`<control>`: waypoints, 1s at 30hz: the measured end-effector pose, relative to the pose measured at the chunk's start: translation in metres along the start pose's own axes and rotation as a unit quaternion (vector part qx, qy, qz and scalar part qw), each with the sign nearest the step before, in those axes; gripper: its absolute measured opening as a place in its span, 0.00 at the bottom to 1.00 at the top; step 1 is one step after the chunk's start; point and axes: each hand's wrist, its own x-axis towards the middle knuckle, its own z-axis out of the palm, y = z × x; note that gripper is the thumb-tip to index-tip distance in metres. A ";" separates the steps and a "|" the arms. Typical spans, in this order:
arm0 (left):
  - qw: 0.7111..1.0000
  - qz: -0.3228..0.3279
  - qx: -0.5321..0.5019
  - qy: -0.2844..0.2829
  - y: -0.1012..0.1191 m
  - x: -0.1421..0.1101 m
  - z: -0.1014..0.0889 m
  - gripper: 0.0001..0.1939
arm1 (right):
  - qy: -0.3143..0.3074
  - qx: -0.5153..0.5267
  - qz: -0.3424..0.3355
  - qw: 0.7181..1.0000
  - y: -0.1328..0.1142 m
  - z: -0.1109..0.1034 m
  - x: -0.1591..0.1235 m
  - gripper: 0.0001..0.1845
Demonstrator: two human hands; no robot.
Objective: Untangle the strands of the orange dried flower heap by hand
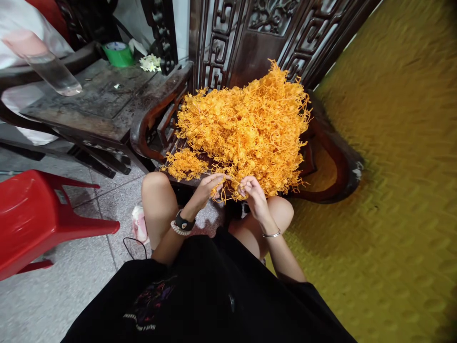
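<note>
A large heap of orange, flower-like plastic pieces with thin curly stems covers the seat of a dark carved wooden chair. At its front edge, my left hand pinches a few orange stringy pieces that dangle below the fingers. Close by on the right, my right hand has its fingertips closed on a thin orange strand running between the two hands. To the left of the heap lies a smaller orange clump. Fine detail between my fingertips is too small to make out.
A dark wooden side table on the left bears a green tape roll, white flowers and a clear bottle. A red plastic stool stands at the left. On the right is a yellow textured surface.
</note>
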 end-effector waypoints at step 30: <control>0.957 0.146 0.249 -0.005 -0.023 -0.006 0.012 0.16 | -0.035 -0.372 -0.134 0.918 -0.013 0.000 -0.007 0.14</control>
